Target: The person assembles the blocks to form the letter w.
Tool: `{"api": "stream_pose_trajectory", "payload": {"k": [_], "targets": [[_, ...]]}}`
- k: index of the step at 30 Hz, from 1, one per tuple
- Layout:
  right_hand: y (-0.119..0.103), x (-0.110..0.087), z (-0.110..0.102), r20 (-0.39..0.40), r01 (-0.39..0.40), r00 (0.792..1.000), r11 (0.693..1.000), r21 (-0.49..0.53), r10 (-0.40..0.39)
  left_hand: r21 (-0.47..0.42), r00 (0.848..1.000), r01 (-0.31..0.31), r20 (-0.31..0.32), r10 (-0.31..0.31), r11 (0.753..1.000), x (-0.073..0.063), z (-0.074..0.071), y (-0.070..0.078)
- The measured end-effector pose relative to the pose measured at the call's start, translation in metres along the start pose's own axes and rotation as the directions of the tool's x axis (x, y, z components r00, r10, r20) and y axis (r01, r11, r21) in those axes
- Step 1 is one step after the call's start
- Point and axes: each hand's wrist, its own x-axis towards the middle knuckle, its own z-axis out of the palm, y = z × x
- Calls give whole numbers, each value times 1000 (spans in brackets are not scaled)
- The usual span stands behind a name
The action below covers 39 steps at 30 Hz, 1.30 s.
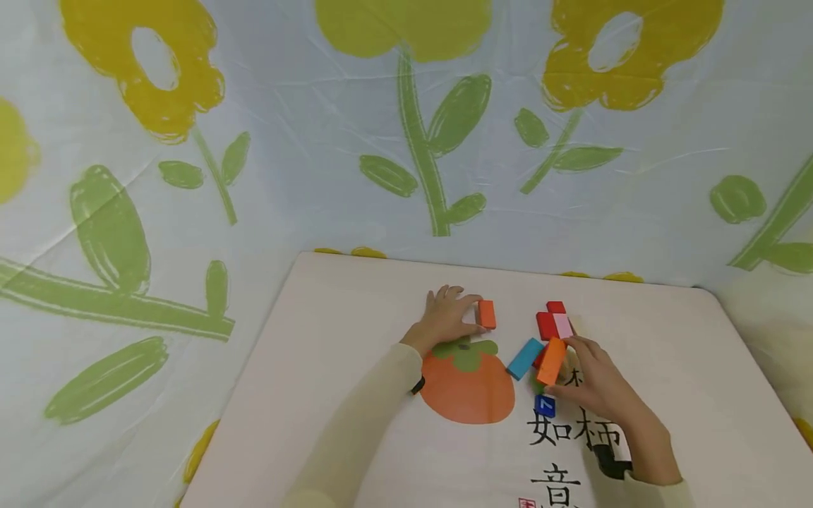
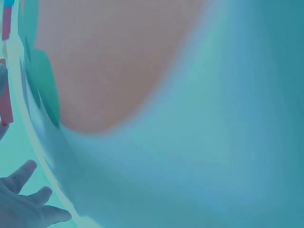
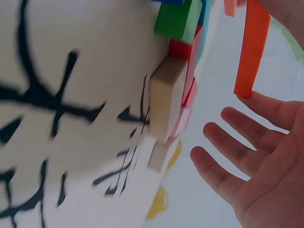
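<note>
My left hand [image 1: 447, 315] pinches a small orange-red block [image 1: 486, 315] by its two ends, between thumb and index finger, just past the tomato-like orange fruit print. In the left wrist view that block [image 2: 5, 102] shows at the left edge, and the other fingers are spread. My right hand [image 1: 600, 377] grips a longer orange block [image 1: 552, 360] by its ends, thumb at the near end. The right wrist view has this orange block [image 3: 252, 50] above the loose blocks, with three fingers fanned out. Beneath and beside it lie a light-blue block [image 1: 525, 358] and a green block [image 3: 178, 20], partly hidden.
Beyond the right hand sit a red block [image 1: 545, 326], a pink block [image 1: 562, 325] and a smaller red one [image 1: 555, 307]. Nearer is a dark-blue block [image 1: 545, 405] marked 7. A wooden block [image 3: 167, 97] stands beside them. A flowered cloth [image 1: 356, 176] hangs behind the table.
</note>
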Motion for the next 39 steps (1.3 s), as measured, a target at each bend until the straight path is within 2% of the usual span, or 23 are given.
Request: {"api": "stream_pose_trajectory", "payload": {"k": [4,8,13,21,25,33,39], "targets": [[-7,10,2,23,51,998,999,18,-51,-39,1000,12,-3,-12,999,-11,-5,-16],[-16,19,7,27,88,996,995,39,-89,-93,1000,-10,-17,9,996,-22,-9,-30],[-28,31,16,23,155,988,988,28,-155,-110,999,-25,-26,22,994,-39,-12,-51],[-48,52,30,25,223,975,975,-9,-223,-98,996,43,-75,-51,994,-67,-24,-91],[-57,61,36,30,256,966,967,5,-256,-96,991,79,-97,-89,992,-81,-32,-109],[-80,84,50,91,267,958,961,70,-273,-76,979,145,-131,-154,986,-118,-48,-146],[-94,97,60,118,288,949,956,64,-293,-122,971,172,-148,-189,978,-138,-52,-170]]}}
